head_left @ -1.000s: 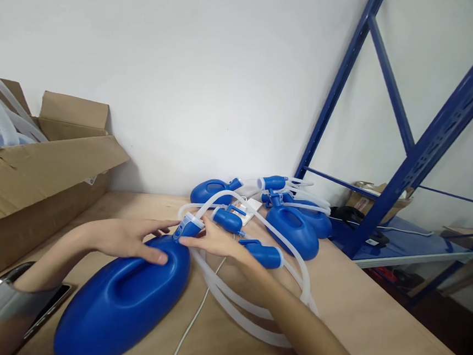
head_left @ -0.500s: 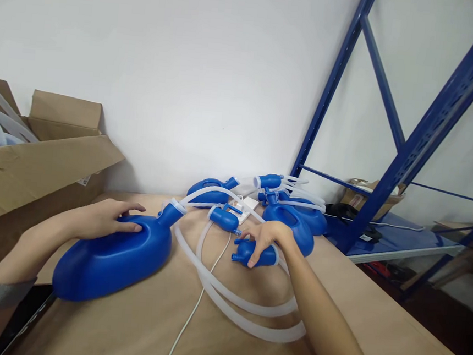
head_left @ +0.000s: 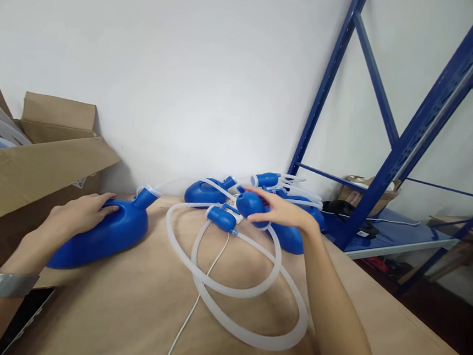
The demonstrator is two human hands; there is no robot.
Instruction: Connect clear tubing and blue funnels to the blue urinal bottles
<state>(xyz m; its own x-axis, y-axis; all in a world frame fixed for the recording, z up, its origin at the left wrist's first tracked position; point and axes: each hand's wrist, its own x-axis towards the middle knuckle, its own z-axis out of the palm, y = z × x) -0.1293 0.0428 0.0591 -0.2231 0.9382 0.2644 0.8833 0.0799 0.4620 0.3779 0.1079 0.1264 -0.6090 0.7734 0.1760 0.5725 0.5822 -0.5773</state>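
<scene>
A large blue urinal bottle [head_left: 109, 232] lies at the left with its white-rimmed neck pointing up and right. My left hand [head_left: 82, 214] is closed on its handle, fingers hooked into the grip opening. My right hand [head_left: 277, 207] holds a small blue urinal cup [head_left: 249, 203] above the table, thumb below and fingers on top. A translucent hose [head_left: 226, 291] loops over the table between the hands. Between them lies a second blue cup [head_left: 221, 219] with a hose at each end. Another blue bottle [head_left: 287, 238] is partly hidden behind my right forearm.
At the left, an open cardboard box [head_left: 42, 166] holds more hoses. More blue bottles [head_left: 204, 192] lie near the wall. A white cable [head_left: 191, 313] crosses the brown tabletop [head_left: 124, 322]. A dark flat device [head_left: 25, 319] rests near my left wrist. Blue shelving [head_left: 400, 153] stands at the right.
My left hand has moved the large bottle left and slightly back. My right hand has lifted the small cup up and away from me, and the hose loops have shifted.
</scene>
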